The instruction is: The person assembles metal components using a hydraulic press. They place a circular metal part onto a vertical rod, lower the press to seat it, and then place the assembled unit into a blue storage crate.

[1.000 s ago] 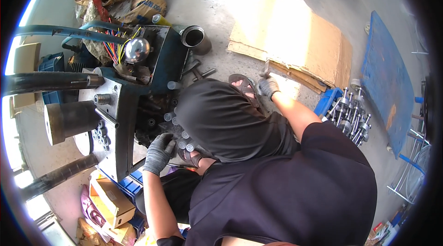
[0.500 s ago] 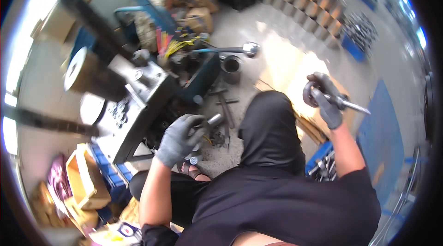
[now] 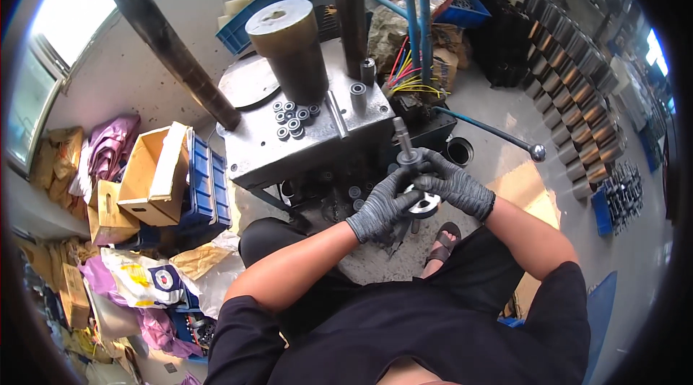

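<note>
Both my hands wear grey gloves and meet in front of the machine's steel table. Between them is a stepped metal shaft (image 3: 401,133), standing nearly upright, with a round metal flange (image 3: 426,204) at its lower end. My left hand (image 3: 381,206) is closed around it from the left, thumb and fingers near the flange. From the other side my right hand (image 3: 460,186) grips its middle, just below a dark collar (image 3: 410,159). Fingers hide part of the assembly. Several small bearings (image 3: 291,123) lie grouped on the steel table (image 3: 253,157), beside a metal rod (image 3: 336,114).
A thick press cylinder (image 3: 289,49) and dark columns rise from the table. A ball-ended lever (image 3: 537,152) juts out at right. Stacked metal sleeves (image 3: 574,96) line the far right floor. Cardboard boxes (image 3: 153,175) and a blue crate (image 3: 209,179) stand at left.
My view has turned left toward the machine. My right hand has brought the shaft in from the right, and my left hand has come to it. The small cylinder in my left hand no longer shows.
</note>
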Motion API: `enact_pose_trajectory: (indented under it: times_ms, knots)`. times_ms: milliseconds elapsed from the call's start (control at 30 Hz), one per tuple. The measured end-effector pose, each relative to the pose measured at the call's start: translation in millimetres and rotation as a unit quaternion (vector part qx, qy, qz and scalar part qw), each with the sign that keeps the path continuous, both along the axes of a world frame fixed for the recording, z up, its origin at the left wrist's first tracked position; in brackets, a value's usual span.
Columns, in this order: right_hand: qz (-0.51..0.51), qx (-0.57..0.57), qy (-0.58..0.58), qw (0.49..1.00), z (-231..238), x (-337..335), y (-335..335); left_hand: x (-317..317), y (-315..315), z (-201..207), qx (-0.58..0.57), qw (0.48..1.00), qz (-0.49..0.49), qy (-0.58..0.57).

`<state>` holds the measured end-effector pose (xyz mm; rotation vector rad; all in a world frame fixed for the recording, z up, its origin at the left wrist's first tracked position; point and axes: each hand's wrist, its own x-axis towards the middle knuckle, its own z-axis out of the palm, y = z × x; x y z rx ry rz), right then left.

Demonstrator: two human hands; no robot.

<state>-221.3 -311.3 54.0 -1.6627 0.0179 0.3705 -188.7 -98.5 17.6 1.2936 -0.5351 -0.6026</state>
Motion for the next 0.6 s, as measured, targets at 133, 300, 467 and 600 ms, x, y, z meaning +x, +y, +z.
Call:
enact_pose_trajectory:
  times_ms: [133,300,467,600]
  knots:
    - [0.043,-0.081,0.025,0.995,4.2,10.4,-2.7,12.4,15.0,-42.6,0.052,0.977,0.116,0.169]
    - [0.008,-0.125,-0.18,0.976,-52.1,36.9,-30.3,6.0,24.1,-40.5,0.058,0.947,0.112,0.295]
    - [-0.01,-0.116,-0.331,0.936,-34.8,39.7,-17.1,17.1,26.5,-52.1,0.076,0.908,0.124,0.394]
    - [0.027,-0.264,-0.422,0.867,-37.9,39.3,-17.0,30.0,24.0,-71.1,0.091,0.916,0.14,0.364]
